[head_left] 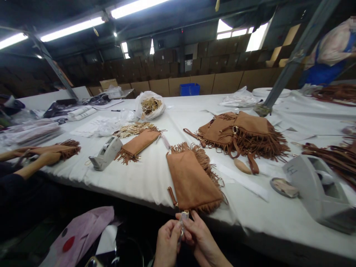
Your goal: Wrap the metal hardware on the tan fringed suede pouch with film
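Observation:
Between the fingertips of my left hand and my right hand is a small shiny piece in clear wrap, pinched by both at the table's front edge. It looks like metal hardware; its exact kind is unclear. Directly beyond my fingers lies a tan fringed bag, flat on the table, with a brown zipper pull at its near left side. Whether the wrapped piece is joined to the bag is hard to see. Another fringed pouch rests farther left.
Fringed bags are piled at centre right. Tape dispensers stand at the right and left. A plastic bag of tan strips sits farther back. At far left, a co-worker's hands handle another pouch; another person stands at the back right.

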Action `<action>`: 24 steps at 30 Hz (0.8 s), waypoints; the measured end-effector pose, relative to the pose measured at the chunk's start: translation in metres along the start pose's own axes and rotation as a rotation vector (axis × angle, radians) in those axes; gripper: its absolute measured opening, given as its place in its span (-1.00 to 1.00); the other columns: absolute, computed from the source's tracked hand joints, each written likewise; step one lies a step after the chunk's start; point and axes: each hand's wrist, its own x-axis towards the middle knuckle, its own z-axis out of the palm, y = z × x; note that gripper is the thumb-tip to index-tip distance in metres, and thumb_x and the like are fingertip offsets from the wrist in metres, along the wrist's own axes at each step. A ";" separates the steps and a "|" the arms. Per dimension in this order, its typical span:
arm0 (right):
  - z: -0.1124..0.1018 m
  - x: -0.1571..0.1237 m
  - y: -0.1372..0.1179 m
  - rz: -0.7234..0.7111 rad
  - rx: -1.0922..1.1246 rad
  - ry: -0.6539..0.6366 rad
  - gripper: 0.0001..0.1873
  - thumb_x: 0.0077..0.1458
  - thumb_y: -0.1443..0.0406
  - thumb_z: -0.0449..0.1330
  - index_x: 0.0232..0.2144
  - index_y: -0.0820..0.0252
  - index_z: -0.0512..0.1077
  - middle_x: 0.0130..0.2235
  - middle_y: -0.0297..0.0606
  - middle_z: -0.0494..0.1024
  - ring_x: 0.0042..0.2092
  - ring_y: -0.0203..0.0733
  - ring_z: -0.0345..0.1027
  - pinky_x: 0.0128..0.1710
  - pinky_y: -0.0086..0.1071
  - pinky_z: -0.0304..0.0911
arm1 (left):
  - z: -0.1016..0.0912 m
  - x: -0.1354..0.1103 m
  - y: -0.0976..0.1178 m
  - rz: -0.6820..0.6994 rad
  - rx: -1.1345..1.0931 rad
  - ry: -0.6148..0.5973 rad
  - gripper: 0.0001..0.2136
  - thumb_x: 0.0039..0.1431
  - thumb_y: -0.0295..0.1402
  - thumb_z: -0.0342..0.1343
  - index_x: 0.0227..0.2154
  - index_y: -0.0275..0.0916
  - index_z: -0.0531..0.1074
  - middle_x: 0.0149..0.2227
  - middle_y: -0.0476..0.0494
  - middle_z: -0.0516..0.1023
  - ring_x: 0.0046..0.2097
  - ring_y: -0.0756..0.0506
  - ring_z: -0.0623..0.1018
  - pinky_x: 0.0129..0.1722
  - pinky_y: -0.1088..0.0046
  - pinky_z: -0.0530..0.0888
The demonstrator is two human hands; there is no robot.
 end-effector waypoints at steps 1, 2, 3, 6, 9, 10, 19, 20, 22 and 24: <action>-0.002 -0.001 -0.002 0.038 0.016 -0.041 -0.53 -0.15 0.19 0.42 -0.23 0.25 0.33 -0.62 -0.52 0.31 -0.65 -0.50 0.01 -0.63 -0.56 -0.08 | 0.000 0.001 -0.001 -0.042 -0.064 -0.025 -0.56 -0.01 0.03 0.17 -0.58 -0.33 0.38 -0.67 0.03 0.36 -0.70 0.16 0.15 -0.72 0.61 0.04; -0.003 -0.003 -0.005 0.073 0.026 -0.085 -0.60 -0.09 0.20 0.39 -0.26 0.27 0.36 -0.67 -0.55 0.24 -0.65 -0.49 0.01 -0.61 -0.56 -0.05 | 0.001 0.001 -0.001 -0.088 -0.131 -0.054 -0.57 -0.03 0.01 0.20 -0.59 -0.33 0.36 -0.67 0.04 0.36 -0.72 0.18 0.13 -0.73 0.62 0.01; -0.005 -0.004 -0.009 0.104 0.039 -0.128 -0.65 -0.05 0.21 0.37 -0.29 0.29 0.38 -0.69 -0.57 0.18 -0.65 -0.49 0.01 -0.60 -0.56 -0.03 | 0.001 0.002 0.000 -0.145 -0.200 -0.090 -0.59 -0.05 -0.02 0.23 -0.59 -0.32 0.35 -0.67 0.05 0.35 -0.74 0.19 0.12 -0.74 0.63 -0.01; -0.010 -0.005 -0.018 0.202 0.126 -0.277 -0.74 -0.01 0.22 0.35 -0.39 0.30 0.41 -0.72 -0.62 0.07 -0.67 -0.55 -0.11 -0.60 -0.60 -0.04 | -0.001 0.005 0.003 -0.358 -0.419 -0.258 -0.67 -0.10 -0.16 0.31 -0.56 -0.31 0.34 -0.68 0.08 0.36 -0.78 0.21 0.10 -0.76 0.64 -0.04; -0.014 -0.002 -0.021 0.301 0.241 -0.442 -0.72 0.01 0.17 0.33 -0.42 0.28 0.41 -0.69 -0.63 0.10 -0.70 -0.62 -0.32 -0.67 -0.65 -0.13 | -0.002 0.007 0.003 -0.516 -0.576 -0.443 -0.74 -0.09 -0.29 0.33 -0.43 -0.28 0.38 -0.67 0.09 0.39 -0.78 0.20 0.13 -0.76 0.66 -0.02; -0.016 0.000 -0.022 0.322 0.264 -0.480 -0.73 0.01 0.16 0.32 -0.39 0.27 0.42 -0.66 -0.62 0.15 -0.71 -0.63 -0.36 -0.69 -0.65 -0.18 | -0.003 0.007 0.003 -0.531 -0.600 -0.491 -0.77 -0.06 -0.32 0.31 -0.39 -0.27 0.39 -0.67 0.09 0.41 -0.78 0.19 0.14 -0.76 0.67 -0.02; -0.024 -0.005 -0.023 0.311 0.066 -0.390 -0.67 -0.04 0.12 0.31 -0.41 0.35 0.49 -0.67 -0.53 0.24 -0.70 -0.60 -0.34 -0.68 -0.59 -0.18 | -0.005 0.007 0.019 -0.404 -0.575 -0.403 -0.72 0.00 -0.22 0.26 -0.30 -0.32 0.46 -0.49 -0.07 0.49 -0.41 -0.03 0.53 -0.34 0.50 0.41; -0.023 -0.006 -0.023 0.321 0.038 -0.386 -0.65 -0.05 0.11 0.31 -0.45 0.36 0.50 -0.71 -0.56 0.17 -0.70 -0.59 -0.34 -0.67 -0.58 -0.18 | -0.001 0.009 0.018 -0.421 -0.557 -0.382 -0.66 0.03 -0.10 0.22 -0.35 -0.33 0.47 -0.54 -0.06 0.46 -0.43 -0.05 0.52 -0.36 0.47 0.41; -0.021 -0.008 -0.022 0.319 -0.018 -0.364 -0.63 -0.06 0.10 0.31 -0.50 0.37 0.50 -0.76 -0.61 0.03 -0.70 -0.57 -0.34 -0.66 -0.57 -0.18 | 0.008 0.014 0.011 -0.417 -0.493 -0.295 -0.57 -0.02 0.04 0.19 -0.43 -0.32 0.46 -0.61 -0.03 0.42 -0.49 -0.05 0.49 -0.42 0.46 0.40; -0.020 -0.010 -0.021 0.279 -0.084 -0.289 -0.62 -0.08 0.07 0.31 -0.50 0.35 0.49 -0.77 -0.62 0.00 -0.70 -0.54 -0.33 -0.66 -0.56 -0.19 | 0.017 0.021 0.002 -0.323 -0.412 -0.126 -0.56 -0.11 0.03 0.26 -0.44 -0.32 0.46 -0.59 -0.03 0.45 -0.47 -0.05 0.50 -0.40 0.46 0.41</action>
